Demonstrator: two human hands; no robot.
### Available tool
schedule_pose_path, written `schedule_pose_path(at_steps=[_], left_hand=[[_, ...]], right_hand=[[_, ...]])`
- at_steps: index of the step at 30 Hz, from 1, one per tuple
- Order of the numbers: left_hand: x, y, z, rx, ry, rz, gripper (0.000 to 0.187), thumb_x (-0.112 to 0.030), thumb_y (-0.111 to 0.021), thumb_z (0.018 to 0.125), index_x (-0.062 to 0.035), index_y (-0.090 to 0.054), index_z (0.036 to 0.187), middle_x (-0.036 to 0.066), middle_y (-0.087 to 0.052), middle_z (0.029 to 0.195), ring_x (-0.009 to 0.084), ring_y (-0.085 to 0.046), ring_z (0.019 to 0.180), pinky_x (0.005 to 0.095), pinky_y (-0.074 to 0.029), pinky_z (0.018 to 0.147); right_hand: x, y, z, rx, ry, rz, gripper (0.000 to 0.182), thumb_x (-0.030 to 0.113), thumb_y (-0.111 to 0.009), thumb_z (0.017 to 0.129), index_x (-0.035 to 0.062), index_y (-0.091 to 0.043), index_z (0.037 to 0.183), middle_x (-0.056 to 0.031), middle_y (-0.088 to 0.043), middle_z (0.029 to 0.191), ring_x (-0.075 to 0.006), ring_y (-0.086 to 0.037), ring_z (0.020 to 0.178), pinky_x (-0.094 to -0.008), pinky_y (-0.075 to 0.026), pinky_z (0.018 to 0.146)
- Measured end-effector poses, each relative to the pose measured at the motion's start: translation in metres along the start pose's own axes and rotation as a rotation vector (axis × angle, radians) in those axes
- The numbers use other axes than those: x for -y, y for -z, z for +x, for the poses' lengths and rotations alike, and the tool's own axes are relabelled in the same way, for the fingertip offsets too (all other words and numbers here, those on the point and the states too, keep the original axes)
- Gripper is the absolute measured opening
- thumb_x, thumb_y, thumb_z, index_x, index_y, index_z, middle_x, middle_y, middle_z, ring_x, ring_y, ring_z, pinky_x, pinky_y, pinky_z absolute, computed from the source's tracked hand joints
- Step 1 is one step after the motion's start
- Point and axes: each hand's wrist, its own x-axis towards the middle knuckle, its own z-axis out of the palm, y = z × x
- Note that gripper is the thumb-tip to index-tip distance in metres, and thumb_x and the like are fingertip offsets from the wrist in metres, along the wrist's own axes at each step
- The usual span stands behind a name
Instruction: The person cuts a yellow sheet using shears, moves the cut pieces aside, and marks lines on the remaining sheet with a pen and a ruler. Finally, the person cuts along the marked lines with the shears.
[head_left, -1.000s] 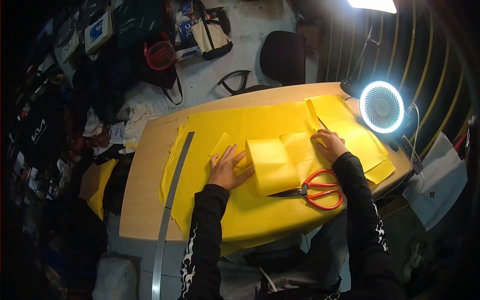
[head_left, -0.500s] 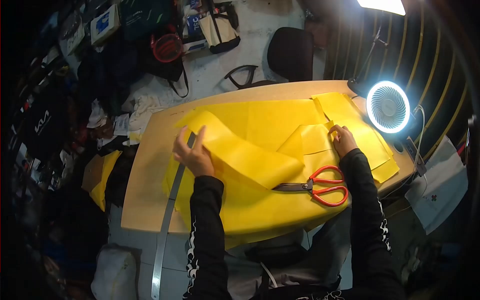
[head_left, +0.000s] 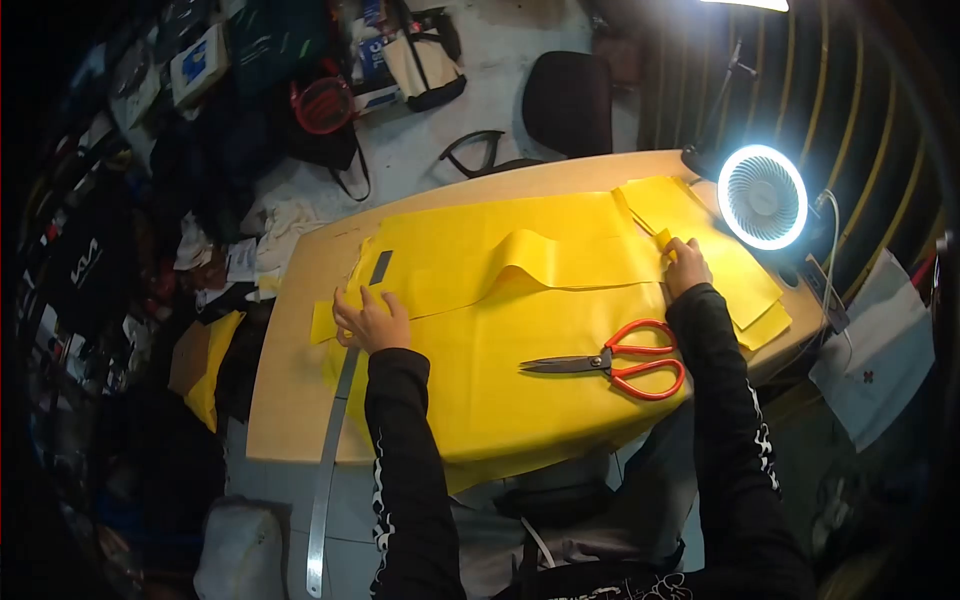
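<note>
Since half a second earlier, the yellow strip has come down from its high curl and now stretches nearly flat between the two hands, and the blades of the red-handled scissors show in full. Left hand rests on the strip's near-left end, fingers spread, with a short tail sticking out past its outer side; I can't tell whether the thumb is tucked underneath. Right hand has its fingers bent round the opposite end, grasping it, beside the yellow pieces stacked to its outer side.

One hump stands in the strip, rather closer to the right hand than to the left. To get it out, it seems best to keep the right hand's end fixed and draw the left hand gently outward, in line with the strip, since pulling askew could twist it. The steel ruler passes under the strip at the left hand, so a slight ridge or slip is likeliest there; light pressure should do. The scissors lie on the larger yellow sheet, bodyward of the right hand and apart from the strip, on the bench; they are best left clear.
</note>
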Motion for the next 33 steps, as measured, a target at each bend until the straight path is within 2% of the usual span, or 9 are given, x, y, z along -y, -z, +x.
schedule_pose_path(at_steps=[4, 5, 8, 15, 19, 25, 28, 31, 33], left_hand=[[-0.019, -0.009, -0.023, 0.211, -0.43, -0.183, 0.051, -0.044, -0.056, 0.087, -0.0072, -0.06, 0.122, 0.011, -0.031, 0.146, 0.0288, -0.026, 0.136, 0.0633, -0.021, 0.101], [-0.026, -0.002, -0.027, 0.314, -0.5, -0.174, 0.056, -0.048, -0.055, 0.088, -0.0111, -0.056, 0.129, 0.012, -0.033, 0.148, 0.0285, -0.027, 0.138, 0.0609, -0.018, 0.104], [-0.025, -0.001, -0.022, 0.653, -0.594, -0.174, 0.055, -0.05, -0.049, 0.091, -0.0189, -0.049, 0.138, 0.013, -0.032, 0.151, 0.0278, -0.026, 0.14, 0.0495, -0.014, 0.11], [-0.031, 0.002, -0.021, 0.695, -0.481, -0.088, 0.058, -0.055, -0.034, 0.096, -0.02, -0.044, 0.141, 0.011, -0.031, 0.152, 0.0286, -0.023, 0.142, 0.0549, -0.009, 0.112], [-0.036, 0.007, -0.019, 0.701, -0.29, 0.05, 0.069, -0.06, -0.026, 0.096, -0.011, -0.04, 0.143, 0.011, -0.027, 0.153, 0.0278, -0.02, 0.143, 0.0573, -0.004, 0.113], [-0.038, 0.009, -0.021, 0.677, -0.209, 0.184, 0.073, -0.062, -0.027, 0.094, -0.0114, -0.033, 0.146, 0.012, -0.023, 0.154, 0.0316, -0.012, 0.144, 0.0586, -0.005, 0.113], [-0.039, 0.013, -0.029, 0.517, -0.512, -0.102, 0.074, -0.063, -0.03, 0.093, -0.0138, -0.03, 0.148, 0.012, -0.02, 0.156, 0.0322, -0.007, 0.145, 0.0586, -0.004, 0.113], [-0.054, 0.024, -0.035, 0.612, -0.809, -0.257, 0.073, -0.061, -0.035, 0.093, -0.0155, -0.027, 0.149, 0.011, -0.018, 0.156, 0.0327, -0.007, 0.145, 0.0585, -0.003, 0.113], [-0.066, 0.029, -0.039, 0.816, -0.819, -0.19, 0.072, -0.059, -0.037, 0.093, -0.0157, -0.027, 0.149, 0.011, -0.017, 0.157, 0.0335, -0.008, 0.145, 0.0582, -0.003, 0.113]], right_hand=[[0.003, -0.006, -0.003, -0.13, 0.115, 0.068, 0.013, 0.01, -0.06, 0.078, 0.0099, -0.064, 0.091, -0.0191, -0.056, 0.096, -0.0382, -0.057, 0.094, -0.0451, -0.049, 0.078], [0.005, -0.002, -0.005, -0.153, 0.189, 0.11, 0.014, 0.014, -0.064, 0.078, 0.0084, -0.065, 0.091, -0.0206, -0.055, 0.094, -0.0388, -0.056, 0.093, -0.0428, -0.048, 0.08], [0.013, -0.002, -0.008, -0.137, 0.191, 0.053, 0.028, 0.03, -0.069, 0.077, 0.0119, -0.064, 0.098, -0.0172, -0.055, 0.107, -0.0356, -0.052, 0.105, -0.0485, -0.041, 0.086], [0.024, 0.009, -0.011, 0.031, 0.292, 0.054, 0.047, 0.049, -0.069, 0.077, 0.0169, -0.064, 0.111, -0.0188, -0.045, 0.138, -0.0353, -0.041, 0.128, -0.0544, -0.028, 0.098], [0.024, 0.008, -0.011, 0.239, 0.39, 0.061, 0.046, 0.048, -0.065, 0.081, 0.0177, -0.063, 0.116, -0.0107, -0.055, 0.129, -0.0275, -0.049, 0.122, -0.0539, -0.028, 0.097], [0.02, 0.003, -0.009, 0.315, 0.379, 0.104, 0.038, 0.039, -0.06, 0.085, 0.0181, -0.062, 0.116, -0.0043, -0.06, 0.122, -0.0216, -0.053, 0.117, -0.0521, -0.027, 0.091], [0.017, -0.004, -0.007, 0.261, 0.427, 0.12, 0.037, 0.037, -0.06, 0.085, 0.0183, -0.062, 0.117, -0.0041, -0.06, 0.121, -0.0216, -0.053, 0.117, -0.0527, -0.027, 0.092], [0.02, 0.002, -0.009, 0.283, 0.39, 0.086, 0.037, 0.036, -0.06, 0.085, 0.0187, -0.062, 0.118, -0.0038, -0.061, 0.12, -0.0217, -0.053, 0.116, -0.054, -0.028, 0.091], [0.018, 0.0, -0.009, 0.271, 0.401, 0.094, 0.037, 0.036, -0.06, 0.085, 0.0187, -0.061, 0.118, -0.0038, -0.061, 0.119, -0.0218, -0.054, 0.116, -0.0551, -0.029, 0.09]])
